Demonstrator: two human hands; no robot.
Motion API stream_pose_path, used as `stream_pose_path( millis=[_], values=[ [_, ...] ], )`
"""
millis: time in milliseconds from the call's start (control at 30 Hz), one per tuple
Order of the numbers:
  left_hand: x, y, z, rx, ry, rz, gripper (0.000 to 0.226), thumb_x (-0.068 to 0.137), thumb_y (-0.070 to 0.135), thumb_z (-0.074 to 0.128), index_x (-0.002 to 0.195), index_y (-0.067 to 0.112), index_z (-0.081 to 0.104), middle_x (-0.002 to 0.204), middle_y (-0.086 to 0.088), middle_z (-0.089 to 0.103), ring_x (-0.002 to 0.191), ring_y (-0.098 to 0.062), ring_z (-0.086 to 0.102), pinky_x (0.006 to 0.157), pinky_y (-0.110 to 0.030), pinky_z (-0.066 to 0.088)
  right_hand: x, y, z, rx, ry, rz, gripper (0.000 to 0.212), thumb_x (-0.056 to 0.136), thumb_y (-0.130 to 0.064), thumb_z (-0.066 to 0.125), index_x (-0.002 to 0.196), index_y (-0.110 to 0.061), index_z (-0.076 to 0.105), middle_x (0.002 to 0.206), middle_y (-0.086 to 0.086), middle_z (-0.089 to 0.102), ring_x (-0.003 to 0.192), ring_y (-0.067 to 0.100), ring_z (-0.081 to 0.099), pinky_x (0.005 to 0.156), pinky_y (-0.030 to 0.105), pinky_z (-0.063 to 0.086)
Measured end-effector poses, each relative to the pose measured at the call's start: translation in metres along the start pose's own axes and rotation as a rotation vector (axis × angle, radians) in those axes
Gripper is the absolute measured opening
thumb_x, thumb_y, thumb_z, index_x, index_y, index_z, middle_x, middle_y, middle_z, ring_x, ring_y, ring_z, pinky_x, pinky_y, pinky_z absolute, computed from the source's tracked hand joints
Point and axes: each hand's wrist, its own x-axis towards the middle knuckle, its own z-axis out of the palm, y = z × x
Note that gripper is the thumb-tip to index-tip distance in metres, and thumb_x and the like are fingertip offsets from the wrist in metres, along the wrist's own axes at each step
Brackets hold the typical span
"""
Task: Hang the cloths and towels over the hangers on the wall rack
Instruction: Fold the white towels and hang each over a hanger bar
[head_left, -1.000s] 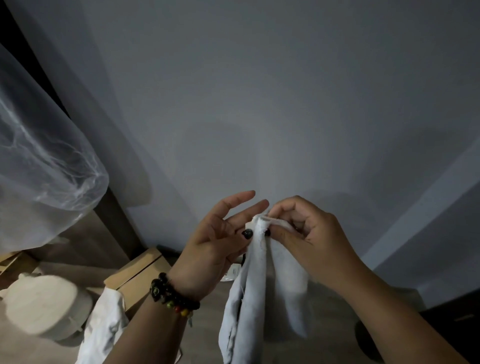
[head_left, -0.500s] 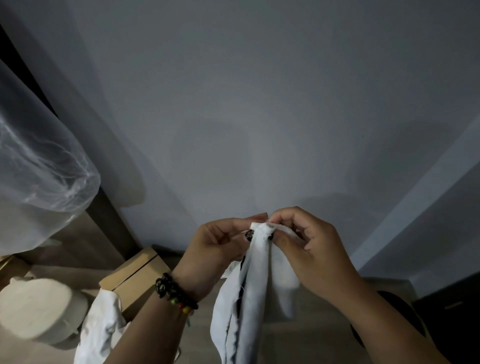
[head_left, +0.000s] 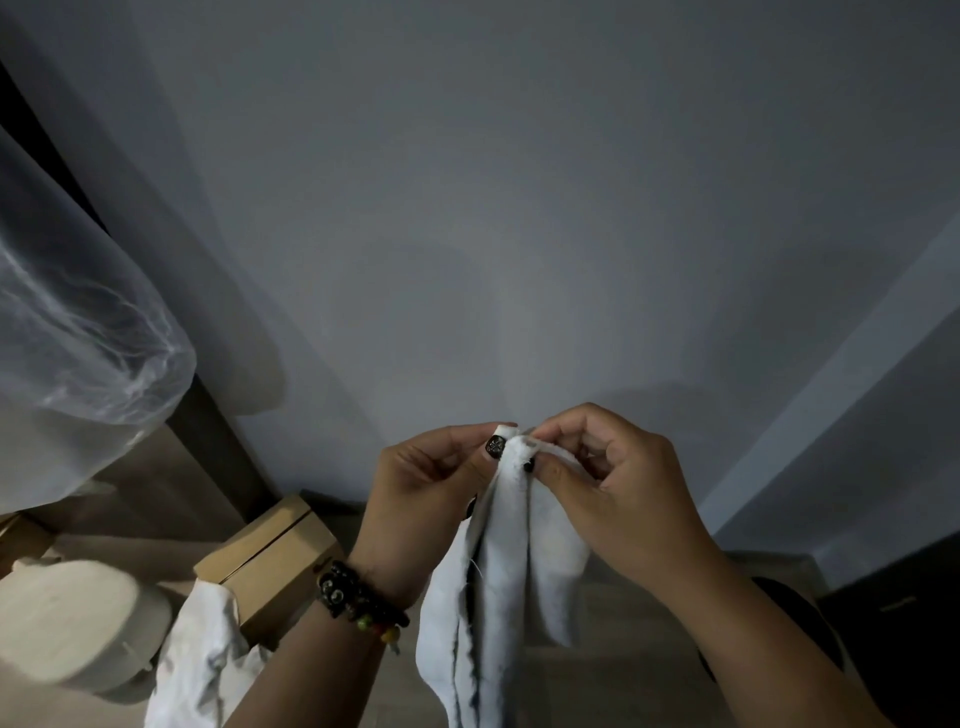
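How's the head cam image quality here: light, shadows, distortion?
Head view: dim, bluish light; soft shadows on the wall; wide-angle bending at the edges; both hands and the white cloth reasonably sharp; round pale object lower left soft.

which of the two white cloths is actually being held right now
The white cloth in the middle, pinched at its top edge by the left hand and right hand. The other cloth lies crumpled, untouched, beside the cardboard box.
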Motion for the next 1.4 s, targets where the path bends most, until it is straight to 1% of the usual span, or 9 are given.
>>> stream_pose_path(
  millis=[100, 200, 367, 600, 700, 933, 1033, 1167, 1400],
  values=[
    [-0.002, 0.0, -0.001, -0.01, -0.054, -0.006, 0.03, 0.081, 0.018, 0.063, 0.104, 0.002, 0.072, 0.099, -0.015, 0.074, 0.098, -0.032, 0.069, 0.086, -0.043, 0.056, -0.001, 0.0, -0.001, -0.014, 0.01, 0.008, 0.005, 0.082, -0.025, 0.072, 0.083, -0.023, 0.068, 0.073, -0.003, 0.071, 0.067, 0.014, 0.068, 0.062, 0.039, 0.054],
    [-0.008, 0.0, 0.0, -0.066, -0.149, -0.01, 0.036, 0.079, 0.014, 0.062, 0.112, -0.001, 0.067, 0.106, -0.013, 0.073, 0.103, -0.026, 0.068, 0.084, -0.031, 0.056, -0.002, 0.001, -0.002, -0.012, 0.032, 0.042, 0.005, 0.081, -0.023, 0.074, 0.081, -0.023, 0.068, 0.07, -0.003, 0.07, 0.065, 0.014, 0.067, 0.061, 0.037, 0.054],
    [-0.013, -0.01, 0.008, -0.053, -0.043, 0.002, 0.029, 0.078, 0.01, 0.063, 0.105, 0.0, 0.068, 0.095, -0.012, 0.075, 0.09, -0.021, 0.072, 0.075, -0.025, 0.056, -0.011, 0.004, 0.006, 0.017, 0.062, 0.053, 0.011, 0.079, -0.029, 0.075, 0.08, -0.021, 0.067, 0.063, -0.006, 0.067, 0.057, 0.009, 0.063, 0.052, 0.018, 0.048],
    [0.003, -0.03, 0.009, -0.011, 0.063, -0.093, 0.021, 0.093, 0.005, 0.054, 0.098, 0.011, 0.073, 0.094, -0.016, 0.074, 0.087, -0.027, 0.069, 0.08, -0.039, 0.057, -0.027, 0.032, 0.018, 0.098, 0.058, 0.184, 0.022, 0.081, -0.019, 0.075, 0.094, -0.019, 0.058, 0.076, -0.007, 0.07, 0.071, 0.007, 0.068, 0.062, 0.024, 0.055],
    [0.021, -0.034, 0.009, 0.033, 0.078, -0.075, 0.028, 0.097, 0.004, 0.049, 0.095, 0.018, 0.073, 0.083, -0.004, 0.073, 0.079, -0.017, 0.066, 0.075, -0.032, 0.055, -0.036, 0.048, 0.019, 0.06, -0.016, 0.22, 0.018, 0.085, -0.029, 0.07, 0.097, -0.023, 0.059, 0.08, -0.006, 0.069, 0.073, 0.009, 0.066, 0.065, 0.033, 0.056],
    [0.077, -0.025, 0.015, -0.009, 0.101, 0.026, 0.033, 0.097, 0.001, 0.046, 0.093, 0.02, 0.073, 0.081, 0.005, 0.07, 0.077, -0.012, 0.058, 0.078, -0.027, 0.048, -0.056, 0.085, 0.029, -0.216, -0.263, 0.266, 0.033, 0.091, -0.044, 0.054, 0.075, -0.016, 0.047, 0.06, -0.004, 0.045, 0.056, 0.007, 0.045, 0.055, 0.022, 0.036],
    [0.1, -0.008, 0.017, -0.039, 0.089, 0.061, 0.03, 0.098, -0.001, 0.042, 0.097, 0.014, 0.069, 0.081, 0.008, 0.071, 0.075, -0.01, 0.057, 0.077, -0.023, 0.048, -0.055, 0.105, 0.033, -0.301, -0.307, 0.295, 0.027, 0.087, -0.041, 0.057, 0.108, -0.023, 0.059, 0.098, -0.008, 0.064, 0.091, 0.005, 0.059, 0.079, 0.022, 0.046],
    [0.126, 0.01, 0.015, -0.011, 0.052, 0.089, 0.029, 0.098, -0.001, 0.042, 0.1, 0.011, 0.068, 0.088, -0.001, 0.066, 0.08, -0.011, 0.058, 0.079, -0.023, 0.049, -0.039, 0.113, 0.033, -0.362, -0.383, 0.306, 0.051, 0.09, -0.032, 0.054, 0.139, -0.022, 0.045, 0.136, 0.003, 0.054, 0.124, 0.023, 0.051, 0.099, 0.026, 0.041],
    [0.154, 0.014, -0.026, 0.214, 0.288, 0.111, 0.028, 0.098, 0.003, 0.042, 0.113, 0.006, 0.065, 0.089, 0.004, 0.061, 0.077, -0.003, 0.056, 0.063, -0.009, 0.047, 0.008, 0.112, -0.001, -1.034, -0.454, 0.143, 0.033, 0.098, -0.032, 0.048, 0.114, -0.008, 0.064, 0.115, 0.013, 0.066, 0.107, 0.03, 0.062, 0.088, 0.034, 0.048]
  ],
)
